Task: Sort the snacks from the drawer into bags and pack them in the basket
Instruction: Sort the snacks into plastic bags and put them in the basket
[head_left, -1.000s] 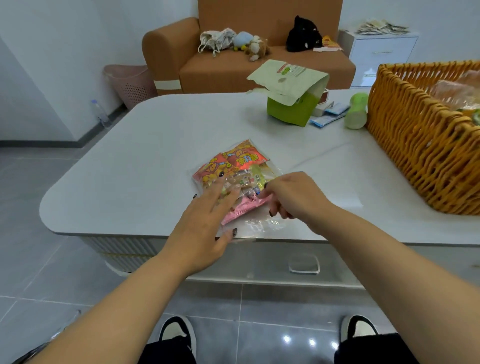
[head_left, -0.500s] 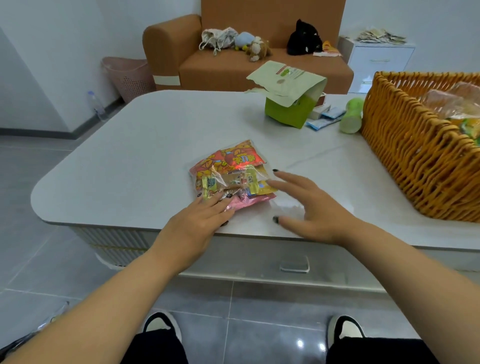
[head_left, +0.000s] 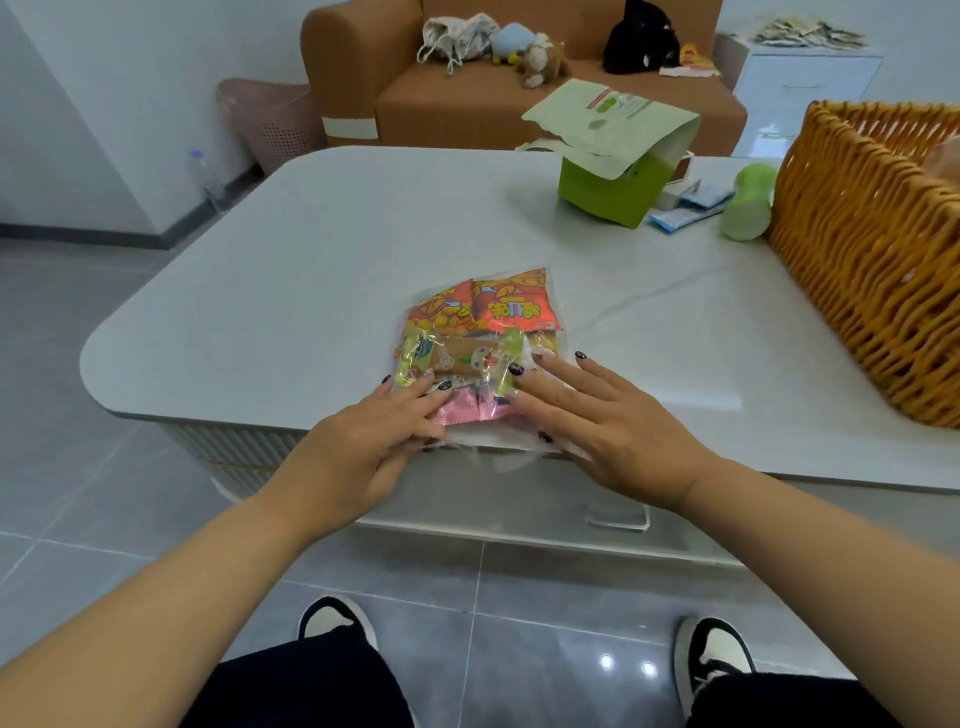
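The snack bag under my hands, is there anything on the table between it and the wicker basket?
Nothing visible does. The snack bag lies at the near table edge under both hands, and bare tabletop runs from it right to the wicker basket. The green box and green tube sit farther back.

Bright even light; floor (head_left: 623, 665) glare spots; wide-angle edge distortion.
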